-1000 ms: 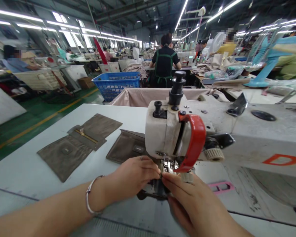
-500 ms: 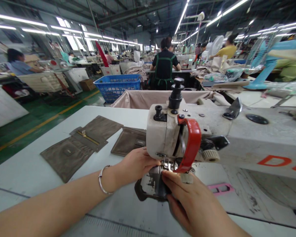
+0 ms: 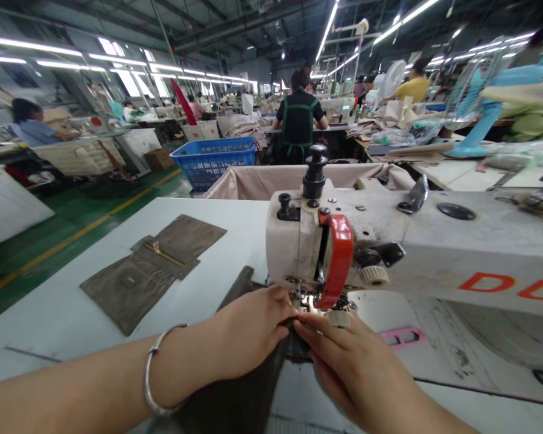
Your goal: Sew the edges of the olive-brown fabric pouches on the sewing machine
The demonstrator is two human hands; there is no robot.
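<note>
Dark grey-brown fabric piece (image 3: 242, 401) hangs under my left forearm and runs up to the presser foot of the white sewing machine (image 3: 294, 241). My left hand (image 3: 253, 328), with a silver bangle at the wrist, pinches its edge just left of the foot. On the near right side, my right hand (image 3: 353, 355) has thumb and fingers closed on the same fabric, its fingertips almost meeting the left ones. The needle point and the edge under the fingers are mostly hidden. A red guard (image 3: 338, 259) stands above the right fingers.
A flat fabric piece with a zipper (image 3: 167, 253) and a small patch lies on the white table (image 3: 40, 328) at left. A pink plastic piece (image 3: 402, 337) rests by the machine. Behind are a cloth-lined bin (image 3: 266, 181), a blue basket (image 3: 217, 154) and a seated person (image 3: 301, 114).
The dark fabric lying behind my left hand has swung toward me, under the forearm. My left hand has shifted slightly nearer, its fingertips now beside the right ones. The right hand stays nearly in place.
</note>
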